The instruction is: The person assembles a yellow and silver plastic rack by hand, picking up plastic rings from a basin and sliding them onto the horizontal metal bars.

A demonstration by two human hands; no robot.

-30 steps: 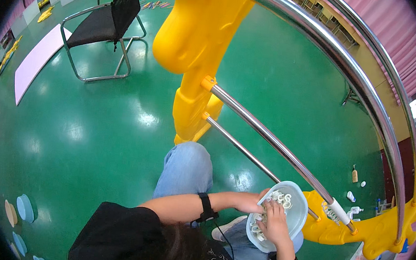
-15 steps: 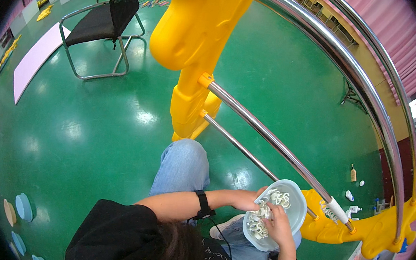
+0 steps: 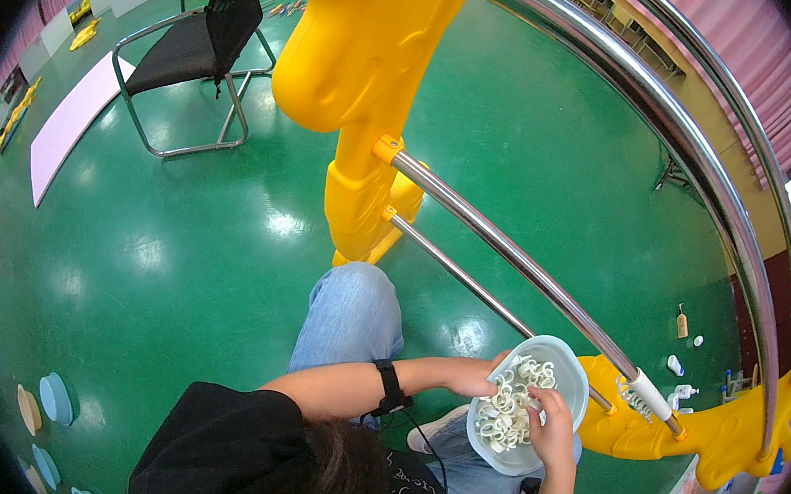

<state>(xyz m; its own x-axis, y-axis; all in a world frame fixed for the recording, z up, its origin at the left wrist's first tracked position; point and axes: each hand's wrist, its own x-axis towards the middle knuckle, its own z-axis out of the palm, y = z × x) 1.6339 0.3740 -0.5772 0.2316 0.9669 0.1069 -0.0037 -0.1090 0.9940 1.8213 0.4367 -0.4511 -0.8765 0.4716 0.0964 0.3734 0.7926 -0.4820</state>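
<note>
A pale blue plastic basin (image 3: 575,380) rests over my right leg, tilted slightly, with many white plastic rings (image 3: 505,415) heaped inside. My left hand (image 3: 474,376) grips the basin's left rim, its fingertips partly hidden behind the wall. Inside the basin, my right hand (image 3: 551,430) has thumb and fingers pinched together at a white ring on the pile's right side. Just beyond the basin, a steel rail (image 3: 508,247) carries a white sleeve (image 3: 652,398) with a row of white rings (image 3: 632,397) hanging along it.
Yellow plastic end frames (image 3: 370,104) and curved steel tubes (image 3: 680,112) form a rack before me. A black chair (image 3: 182,54) and pink board (image 3: 72,129) are far left. Bottles (image 3: 682,321) stand on the right. Blue bowl-like pieces (image 3: 56,398) lie lower left.
My right hand has drawn back slightly toward the basin's right side, uncovering more rings. The ring pile is spread differently. My left hand keeps its hold, and the view has shifted slightly.
</note>
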